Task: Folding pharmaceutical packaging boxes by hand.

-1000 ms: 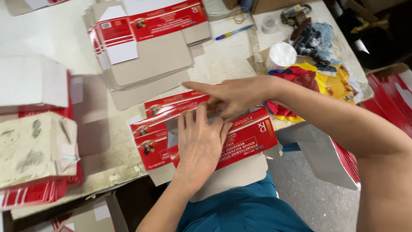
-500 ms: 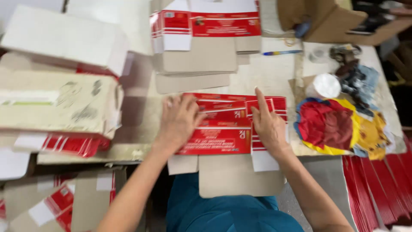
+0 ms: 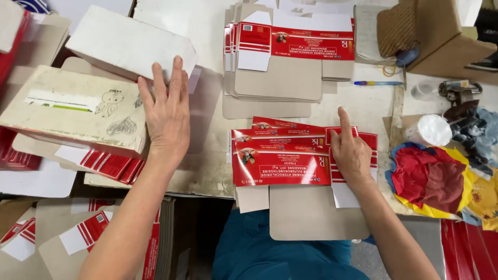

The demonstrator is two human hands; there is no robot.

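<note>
We are pinning the flat red carton blanks [image 3: 280, 161] with the right hand [image 3: 351, 154], fingers flat and gripping nothing, index extended, while the left hand [image 3: 165, 115], open and spread, is reaching onto the white box [image 3: 124, 44]; next calls for closing on it.

Flattened cartons [image 3: 282, 163] in bright red with white lettering and white stripes lie printed side up, their unprinted flaps a plain grey-brown board. A far stack of carton blanks [image 3: 282, 67] repeats the red, white and grey-brown scheme. At left, a folded box [image 3: 129, 44] is white, beside a cream bundle [image 3: 72, 111] marked with a green stripe and faint grey drawings. At right, a crumpled cloth [image 3: 433, 181] mixes red, maroon, yellow and blue; a round lid [image 3: 429, 129] is white; a pen [image 3: 377, 83] is blue with a yellow band. The desk [image 3: 207, 171] is a worn, scuffed off-white.
</note>
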